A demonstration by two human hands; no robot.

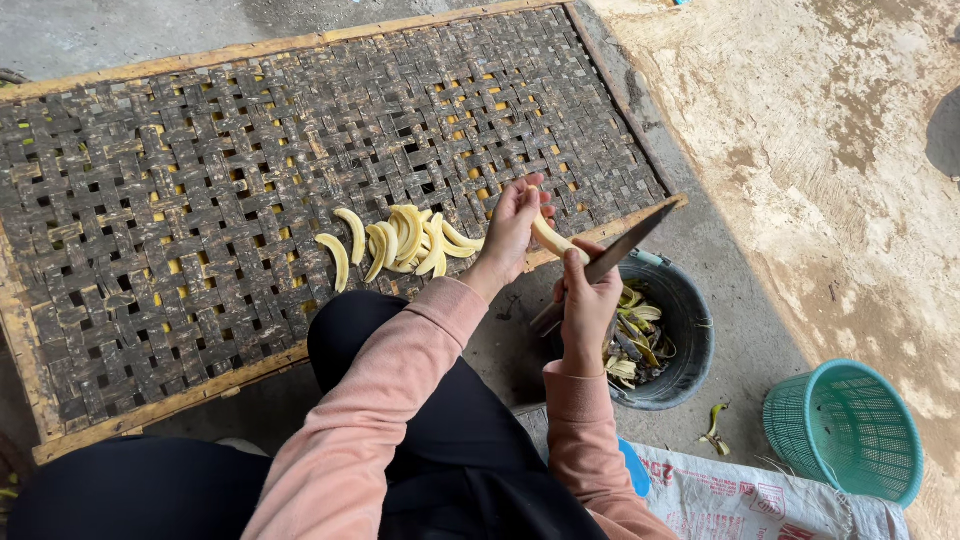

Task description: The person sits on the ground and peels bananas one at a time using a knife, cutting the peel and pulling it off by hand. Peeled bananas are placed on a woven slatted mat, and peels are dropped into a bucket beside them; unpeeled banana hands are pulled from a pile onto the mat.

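My left hand [515, 228] holds a peeled pale yellow banana [553, 240] over the near edge of a woven bamboo tray [200, 150]. In my right hand [588, 305] is a long knife [628, 243], its blade angled up to the right and lying against the banana. Several peeled banana pieces [400, 243] lie in a loose pile on the tray, just left of my left hand. Both arms wear pink sleeves.
A dark bucket [688, 330] with banana peels stands on the concrete under my right hand. A teal plastic basket [845, 430] sits at the lower right. A white printed sack [740, 495] lies beside my leg, with one peel [714, 425] on the ground.
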